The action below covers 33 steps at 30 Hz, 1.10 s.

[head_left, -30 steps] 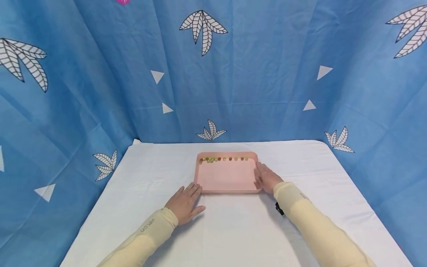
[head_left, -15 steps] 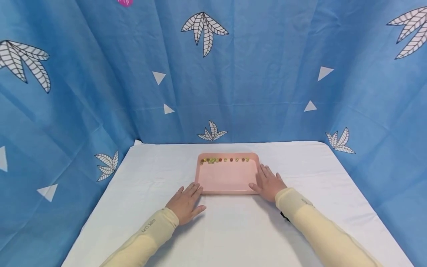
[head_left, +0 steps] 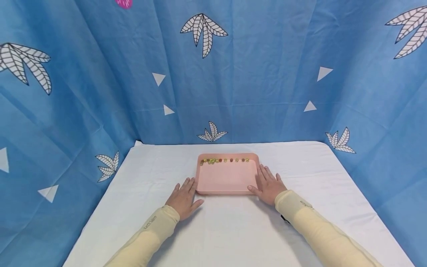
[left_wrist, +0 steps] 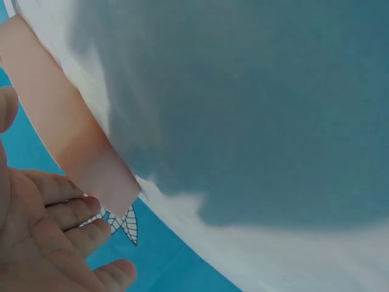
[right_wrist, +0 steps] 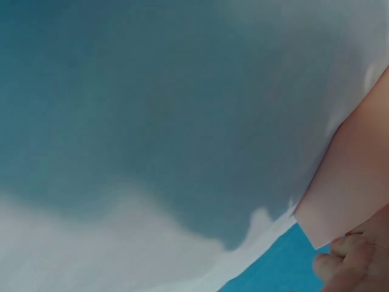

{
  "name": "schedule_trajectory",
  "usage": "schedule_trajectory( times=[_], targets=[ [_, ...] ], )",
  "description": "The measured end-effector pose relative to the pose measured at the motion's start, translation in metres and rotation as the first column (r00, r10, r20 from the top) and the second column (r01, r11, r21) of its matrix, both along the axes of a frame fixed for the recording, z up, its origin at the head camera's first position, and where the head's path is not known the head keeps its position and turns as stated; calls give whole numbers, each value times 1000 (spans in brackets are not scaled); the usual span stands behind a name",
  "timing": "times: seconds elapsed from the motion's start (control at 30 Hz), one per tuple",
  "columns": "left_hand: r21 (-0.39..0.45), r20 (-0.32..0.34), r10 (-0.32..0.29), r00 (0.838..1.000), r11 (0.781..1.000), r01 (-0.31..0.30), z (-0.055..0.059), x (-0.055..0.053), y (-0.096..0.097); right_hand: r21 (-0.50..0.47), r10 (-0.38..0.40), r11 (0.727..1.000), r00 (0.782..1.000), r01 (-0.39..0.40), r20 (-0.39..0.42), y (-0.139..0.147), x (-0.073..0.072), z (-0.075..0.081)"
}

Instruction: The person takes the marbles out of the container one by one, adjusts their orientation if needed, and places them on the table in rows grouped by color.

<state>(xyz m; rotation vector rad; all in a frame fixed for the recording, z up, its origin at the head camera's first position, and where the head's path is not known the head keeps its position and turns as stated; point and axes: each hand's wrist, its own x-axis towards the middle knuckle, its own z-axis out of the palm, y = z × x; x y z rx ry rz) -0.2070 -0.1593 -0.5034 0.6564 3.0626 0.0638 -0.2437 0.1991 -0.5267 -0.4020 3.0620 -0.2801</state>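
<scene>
A shallow pink tray (head_left: 228, 178) lies on the white-covered table, and its front wall (left_wrist: 91, 146) shows in the left wrist view. Along the far side of its floor sit several small round bead-like pieces (head_left: 220, 160), yellow-green and dark red. They bunch up at the far left corner and spread out singly toward the right. My left hand (head_left: 182, 200) has its fingers straight, the tips right at the tray's front left corner, thumb spread to the right. My right hand (head_left: 268, 187) lies along the right side with straight fingers; its thumb overlaps the front right corner.
White cloth (head_left: 230, 230) covers the table. Blue patterned curtains (head_left: 260, 85) stand behind it and along both sides. Pale yellow sleeves cover both forearms, and a small black item (head_left: 284, 218) shows under the right sleeve.
My right hand has turned flatter, fingers along the tray's right side and thumb now out over its front corner. My left hand has shifted slightly forward and left. The beads keep their arrangement.
</scene>
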Motion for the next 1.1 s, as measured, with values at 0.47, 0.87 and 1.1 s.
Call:
schedule_trajectory(
  times=[0.47, 0.87, 1.1],
  targets=[
    [45, -64, -69, 996, 996, 72, 10, -26, 27, -15, -4, 1000, 1000, 4, -11, -6, -2, 5],
    [-68, -36, -40, 999, 997, 37, 43, -60, 73, -31, 1, 1000, 1000, -1, -7, -9, -4, 0],
    [-67, 28, 11, 1000, 998, -9, 47, -83, 93, -47, -1, 999, 1000, 1, -6, -9, -2, -2]
  ],
)
